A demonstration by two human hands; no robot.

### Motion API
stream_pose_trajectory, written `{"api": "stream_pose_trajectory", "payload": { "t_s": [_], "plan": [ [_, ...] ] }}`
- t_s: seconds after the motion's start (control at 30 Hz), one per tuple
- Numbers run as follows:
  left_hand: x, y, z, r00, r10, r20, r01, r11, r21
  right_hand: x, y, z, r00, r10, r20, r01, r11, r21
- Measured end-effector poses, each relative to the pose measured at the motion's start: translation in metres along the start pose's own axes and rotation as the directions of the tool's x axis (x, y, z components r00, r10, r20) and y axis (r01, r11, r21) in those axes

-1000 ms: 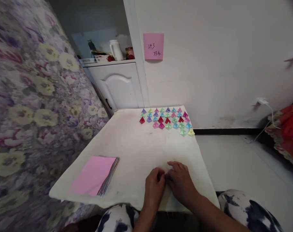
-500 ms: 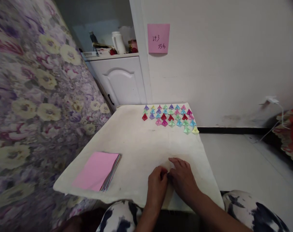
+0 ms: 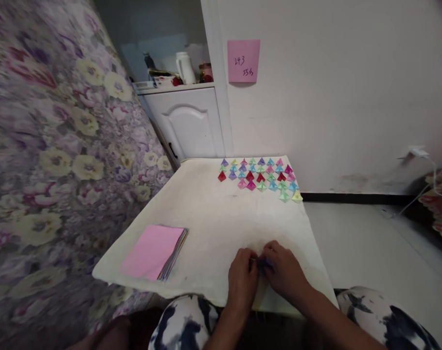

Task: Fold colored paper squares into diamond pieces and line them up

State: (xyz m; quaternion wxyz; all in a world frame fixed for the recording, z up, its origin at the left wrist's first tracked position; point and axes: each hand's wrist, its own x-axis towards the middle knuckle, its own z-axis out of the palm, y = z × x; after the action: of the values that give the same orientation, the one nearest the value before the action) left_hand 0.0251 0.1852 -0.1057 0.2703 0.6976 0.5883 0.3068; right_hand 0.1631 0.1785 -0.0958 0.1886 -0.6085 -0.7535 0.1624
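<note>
My left hand [image 3: 243, 273] and my right hand [image 3: 283, 270] meet over the near part of the table, fingers pinched together. Between the fingertips shows a small piece of dark purple folded paper [image 3: 267, 263], mostly hidden by my fingers. To the left lies a stack of square paper [image 3: 153, 252] with a pink sheet on top and other colours along its edge. Several small folded paper pieces [image 3: 250, 176] in red, pink, green, blue, purple and yellow stand in rows at the table's far right.
A cream cloth covers the table [image 3: 206, 214], whose far edge meets the wall. Pink paper with handwriting [image 3: 243, 61] is stuck to that wall. A white cabinet [image 3: 191, 126] stands behind, with a white jug [image 3: 185, 68] on its shelf. A floral curtain [image 3: 60, 160] hangs at left.
My right fingers, stretched out before, have curled in to pinch the paper, and more of its purple now shows. The whole view has shifted slightly.
</note>
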Motion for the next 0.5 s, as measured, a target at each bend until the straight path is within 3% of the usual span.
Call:
{"api": "stream_pose_trajectory", "payload": {
  "t_s": [0.27, 0.5],
  "plan": [
    [-0.0021, 0.0054, 0.0003, 0.997, 0.062, 0.052, -0.063, 0.998, 0.01, 0.0017, -0.0009, -0.0003, 0.998, 0.031, 0.062, -0.028, 0.998, -0.054],
    [-0.0055, 0.0071, 0.0032, 0.994, 0.051, 0.098, -0.067, 0.983, 0.17, 0.0009, -0.0019, -0.0052, 0.994, 0.059, 0.095, -0.049, 0.993, -0.112]
  ]
}}
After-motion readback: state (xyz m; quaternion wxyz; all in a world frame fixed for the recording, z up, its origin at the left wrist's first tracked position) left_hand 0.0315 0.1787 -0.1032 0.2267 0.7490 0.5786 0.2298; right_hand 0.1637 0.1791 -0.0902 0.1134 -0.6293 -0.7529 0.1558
